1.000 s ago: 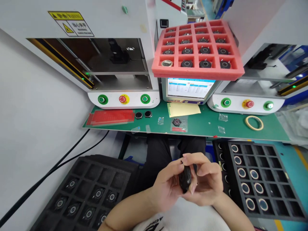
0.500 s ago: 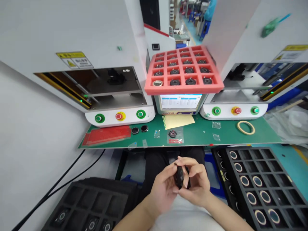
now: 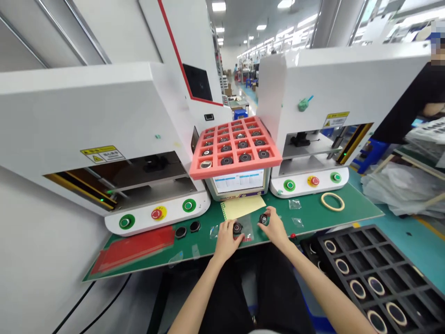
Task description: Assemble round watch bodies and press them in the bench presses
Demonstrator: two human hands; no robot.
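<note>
My left hand (image 3: 226, 240) has its thumb and fingers around a round black watch part (image 3: 237, 228) that lies on a clear plastic bag on the green table (image 3: 314, 214). To the right, my right hand (image 3: 275, 226) pinches another black watch part (image 3: 263, 219) by its edge, tilted just above the table. Two dark round watch pieces (image 3: 195, 226) rest side by side, left of my left hand. Behind my hands is a yellow sheet (image 3: 243, 207).
A pink foam tray (image 3: 235, 170) of watch parts sits on a monitor (image 3: 239, 181). White presses (image 3: 156, 212) stand on both sides. Red sheets (image 3: 139, 246) are left, a tape ring (image 3: 333, 202) right. A black tray (image 3: 361, 253) is lower right. A person (image 3: 406, 106) stands far right.
My hands have moved from above my lap up to the table and apart, one at each watch part. The view has tilted up, and the black tray at lower left has left the picture.
</note>
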